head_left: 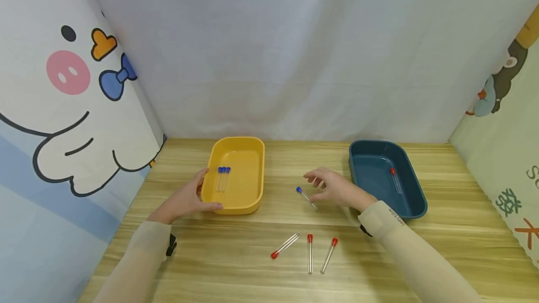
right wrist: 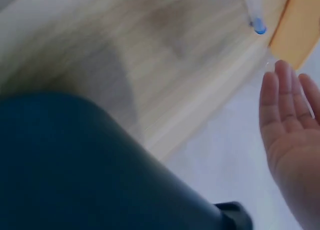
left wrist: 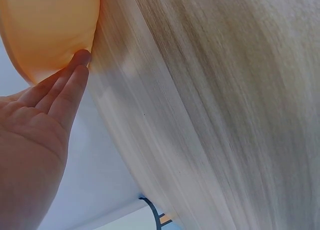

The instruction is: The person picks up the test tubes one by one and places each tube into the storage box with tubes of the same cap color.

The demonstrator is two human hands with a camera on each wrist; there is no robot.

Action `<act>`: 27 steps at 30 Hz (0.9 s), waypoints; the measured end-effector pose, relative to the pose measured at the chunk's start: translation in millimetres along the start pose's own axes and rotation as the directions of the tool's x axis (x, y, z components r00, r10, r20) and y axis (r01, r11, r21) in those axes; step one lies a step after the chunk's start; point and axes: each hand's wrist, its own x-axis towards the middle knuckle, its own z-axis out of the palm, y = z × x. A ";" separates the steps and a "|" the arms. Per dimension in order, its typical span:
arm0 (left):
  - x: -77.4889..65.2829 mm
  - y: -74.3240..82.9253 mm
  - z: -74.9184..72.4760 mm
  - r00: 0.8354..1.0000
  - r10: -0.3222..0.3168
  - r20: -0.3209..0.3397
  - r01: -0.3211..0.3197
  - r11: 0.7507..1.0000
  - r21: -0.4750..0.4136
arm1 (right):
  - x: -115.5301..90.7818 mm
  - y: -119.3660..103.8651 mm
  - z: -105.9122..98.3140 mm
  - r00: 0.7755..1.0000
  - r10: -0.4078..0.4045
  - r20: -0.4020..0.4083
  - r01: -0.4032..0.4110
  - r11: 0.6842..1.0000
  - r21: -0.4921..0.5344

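Worktop (head_left: 219, 256): wood-grain surface; yellow tray (head_left: 236, 210) near the back edge, toward the left back corner; dark blue tray (head_left: 375, 174) near the same edge, toward the right. Blue-capped tube (head_left: 306, 197) lies between the trays, cap toward the back edge. Farther from that edge, three red-capped tubes (head_left: 310, 254) lie apart in a row, leftmost with cap away from the edge, other two with caps toward it.

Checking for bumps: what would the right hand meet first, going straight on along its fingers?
Probably the yellow tray, on its right side: the right hand points that way. The loose blue-capped tube lies just below that line in the head view. Height is unclear; the hand might pass above.
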 end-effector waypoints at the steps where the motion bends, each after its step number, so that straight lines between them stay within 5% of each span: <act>1: 0.0 -0.2 0.0 1.000 0.000 0.000 0.000 1.000 0.005 | 0.9 0.2 -0.1 1.000 -0.010 0.018 0.010 1.000 -0.002; 16: -0.4 1.8 -0.2 1.000 -0.009 -0.002 0.009 1.000 0.001 | 15.4 7.1 5.2 0.969 -0.015 0.247 0.023 0.999 -0.031; 27: -1.9 2.5 -0.9 1.000 -0.018 -0.004 0.018 1.000 -0.004 | 19.1 2.3 9.1 0.954 -0.018 0.301 0.056 0.992 -0.115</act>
